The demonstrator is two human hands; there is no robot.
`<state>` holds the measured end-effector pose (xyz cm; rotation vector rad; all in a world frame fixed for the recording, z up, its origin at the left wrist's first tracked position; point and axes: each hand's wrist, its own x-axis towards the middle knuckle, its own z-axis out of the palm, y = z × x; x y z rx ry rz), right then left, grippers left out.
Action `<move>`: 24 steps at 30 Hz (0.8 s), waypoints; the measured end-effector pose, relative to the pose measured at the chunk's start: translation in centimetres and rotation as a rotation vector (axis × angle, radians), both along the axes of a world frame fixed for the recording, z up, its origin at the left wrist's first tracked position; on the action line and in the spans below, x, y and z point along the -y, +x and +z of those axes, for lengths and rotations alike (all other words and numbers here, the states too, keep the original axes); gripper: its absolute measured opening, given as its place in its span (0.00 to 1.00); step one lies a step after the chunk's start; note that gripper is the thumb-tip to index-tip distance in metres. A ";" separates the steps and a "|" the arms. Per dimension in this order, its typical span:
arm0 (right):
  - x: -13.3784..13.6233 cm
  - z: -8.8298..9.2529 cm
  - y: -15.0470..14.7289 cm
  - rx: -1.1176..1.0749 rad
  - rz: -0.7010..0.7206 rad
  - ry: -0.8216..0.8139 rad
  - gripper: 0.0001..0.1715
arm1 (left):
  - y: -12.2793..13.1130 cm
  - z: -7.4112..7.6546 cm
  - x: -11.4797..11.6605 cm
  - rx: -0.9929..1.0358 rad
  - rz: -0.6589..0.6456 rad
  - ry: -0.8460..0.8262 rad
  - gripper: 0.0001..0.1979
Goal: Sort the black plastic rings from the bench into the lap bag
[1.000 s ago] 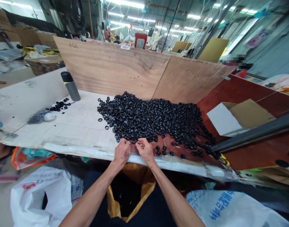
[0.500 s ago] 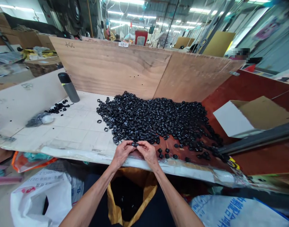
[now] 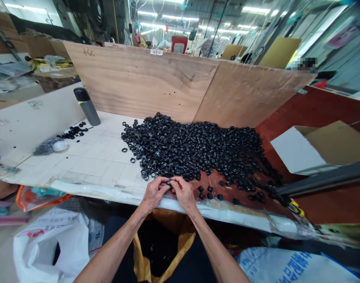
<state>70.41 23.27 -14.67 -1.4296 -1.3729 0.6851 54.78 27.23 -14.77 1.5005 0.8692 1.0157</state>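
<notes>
Close together at the front edge of the table, my left hand (image 3: 154, 193) and my right hand (image 3: 183, 193) pinch a small black plastic part (image 3: 169, 182) between their fingertips. Both hands are closed on it, and the fingers cover most of its shape. Just beyond them spreads a large heap of black ring-shaped parts (image 3: 180, 147). Toward the right the pieces in the heap look more solid, like caps. Below my wrists, an open yellow bag (image 3: 183, 251) sits between my legs with dark contents inside.
A grey bottle (image 3: 90, 110) stands at the back left, near small black pieces (image 3: 74, 132) and a tied plastic bag (image 3: 47, 146). An open carton (image 3: 300, 151) and a dark bar (image 3: 324, 177) are at the right. Wooden boards (image 3: 144, 84) wall the back. White sacks flank my legs.
My fingertips have drawn closer together around the black part, and less of it shows. The whole view has shifted slightly; the heap looks the same.
</notes>
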 end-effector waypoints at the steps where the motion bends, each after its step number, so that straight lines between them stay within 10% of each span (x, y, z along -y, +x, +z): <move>1: 0.1 0.2 0.0 0.001 0.026 0.006 0.14 | 0.0 -0.1 0.0 0.012 0.002 -0.007 0.11; 11: 0.0 0.6 -0.4 0.290 -0.112 0.073 0.31 | -0.3 -0.2 0.1 -0.005 -0.070 0.022 0.12; 24: 0.8 1.4 -0.1 0.021 0.075 0.009 0.20 | -0.4 -0.4 0.3 0.024 0.052 0.029 0.10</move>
